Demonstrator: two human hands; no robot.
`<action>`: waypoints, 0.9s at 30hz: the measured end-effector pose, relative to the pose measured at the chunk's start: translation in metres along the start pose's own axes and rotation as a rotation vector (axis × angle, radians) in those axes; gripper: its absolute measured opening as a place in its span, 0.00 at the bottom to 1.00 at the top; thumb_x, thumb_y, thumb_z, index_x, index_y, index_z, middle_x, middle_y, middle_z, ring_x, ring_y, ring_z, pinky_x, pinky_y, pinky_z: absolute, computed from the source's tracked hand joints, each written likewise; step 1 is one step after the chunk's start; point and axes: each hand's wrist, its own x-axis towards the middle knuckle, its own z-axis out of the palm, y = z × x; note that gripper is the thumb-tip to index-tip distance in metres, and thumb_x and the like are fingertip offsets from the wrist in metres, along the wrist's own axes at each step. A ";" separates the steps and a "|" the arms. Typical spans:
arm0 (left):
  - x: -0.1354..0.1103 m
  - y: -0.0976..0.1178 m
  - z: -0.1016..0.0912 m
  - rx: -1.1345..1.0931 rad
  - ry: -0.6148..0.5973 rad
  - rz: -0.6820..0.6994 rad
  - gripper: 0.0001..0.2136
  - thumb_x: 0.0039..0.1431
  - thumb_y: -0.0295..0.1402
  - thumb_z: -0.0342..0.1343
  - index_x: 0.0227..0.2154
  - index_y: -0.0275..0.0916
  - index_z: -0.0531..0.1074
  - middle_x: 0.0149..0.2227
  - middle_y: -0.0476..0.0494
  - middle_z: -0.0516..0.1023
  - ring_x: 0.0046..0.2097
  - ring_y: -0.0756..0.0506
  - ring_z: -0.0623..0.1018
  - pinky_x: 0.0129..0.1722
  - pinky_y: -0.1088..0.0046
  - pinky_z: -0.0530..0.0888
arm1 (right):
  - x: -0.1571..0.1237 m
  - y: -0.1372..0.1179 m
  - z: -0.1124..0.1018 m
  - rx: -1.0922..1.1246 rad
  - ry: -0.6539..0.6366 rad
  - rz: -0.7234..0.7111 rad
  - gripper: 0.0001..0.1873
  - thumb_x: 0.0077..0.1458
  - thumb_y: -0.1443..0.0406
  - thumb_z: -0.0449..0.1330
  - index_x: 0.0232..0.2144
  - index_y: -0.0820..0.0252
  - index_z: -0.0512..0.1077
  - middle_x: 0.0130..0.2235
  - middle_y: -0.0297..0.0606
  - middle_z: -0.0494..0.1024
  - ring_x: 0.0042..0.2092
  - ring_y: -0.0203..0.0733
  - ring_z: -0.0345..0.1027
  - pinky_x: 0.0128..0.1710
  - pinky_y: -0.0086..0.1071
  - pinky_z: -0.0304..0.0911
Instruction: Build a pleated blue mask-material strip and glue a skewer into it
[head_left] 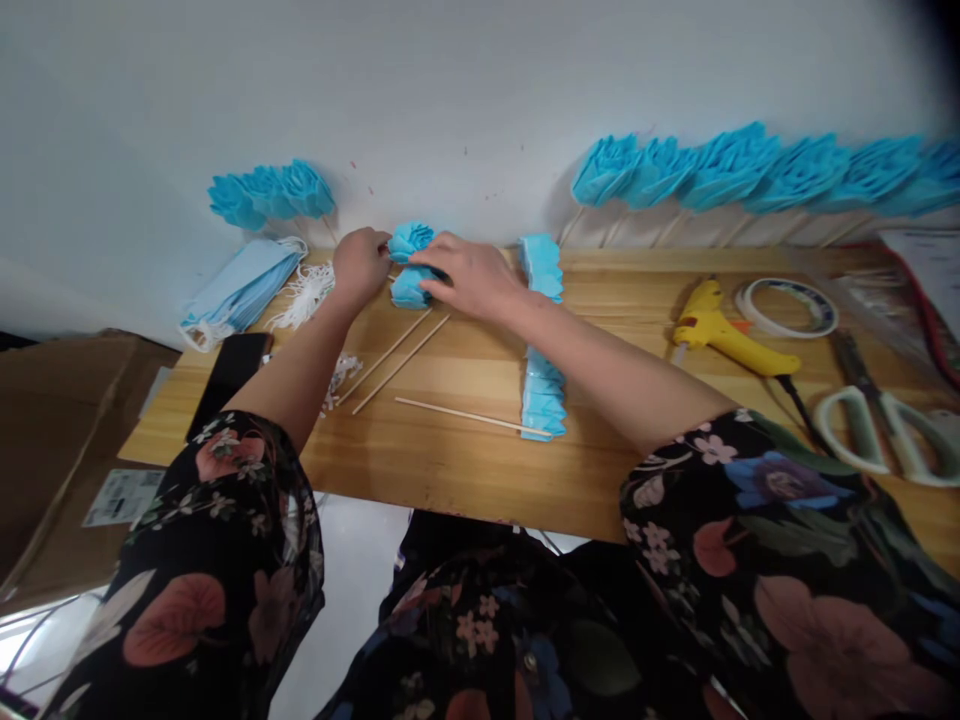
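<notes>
Both hands work on a small blue paper flower (411, 262) at the far side of the wooden table (465, 470). My left hand (361, 264) is closed on its left side. My right hand (465, 275) lies over its right side with fingers pinching it. A long strip of folded blue paper (543, 340) lies just right of my right forearm. Three thin wooden sticks (401, 362) lie on the table below the hands.
Finished blue flowers (274, 192) lean on the wall at left, and several more (750, 165) at right. A stack of blue face masks (238, 288) and white elastic loops (304, 295) lie left. A yellow glue gun (724, 335), tape roll (787, 305) and scissors (885, 425) lie right. A dark phone (231, 372) sits at the left edge.
</notes>
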 end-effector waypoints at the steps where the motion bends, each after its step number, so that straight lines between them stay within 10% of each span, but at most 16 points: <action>1: 0.000 0.000 0.000 -0.002 0.002 0.002 0.11 0.61 0.30 0.49 0.37 0.42 0.78 0.42 0.36 0.82 0.48 0.36 0.76 0.43 0.62 0.67 | -0.003 0.003 -0.007 0.004 0.020 0.018 0.23 0.72 0.60 0.53 0.66 0.52 0.70 0.64 0.44 0.74 0.59 0.53 0.72 0.56 0.43 0.67; 9: 0.003 -0.002 -0.005 0.028 0.009 -0.014 0.11 0.61 0.31 0.49 0.36 0.41 0.77 0.45 0.33 0.82 0.48 0.35 0.77 0.44 0.61 0.66 | -0.027 0.034 -0.044 0.072 0.157 0.134 0.24 0.73 0.58 0.47 0.65 0.54 0.70 0.63 0.44 0.75 0.52 0.49 0.77 0.59 0.45 0.67; 27: -0.004 -0.004 -0.006 0.079 0.012 -0.007 0.12 0.60 0.34 0.46 0.36 0.43 0.76 0.45 0.35 0.81 0.50 0.36 0.77 0.43 0.64 0.67 | -0.069 0.050 -0.053 0.064 0.202 0.181 0.23 0.71 0.59 0.51 0.60 0.55 0.76 0.60 0.45 0.78 0.51 0.52 0.77 0.59 0.50 0.67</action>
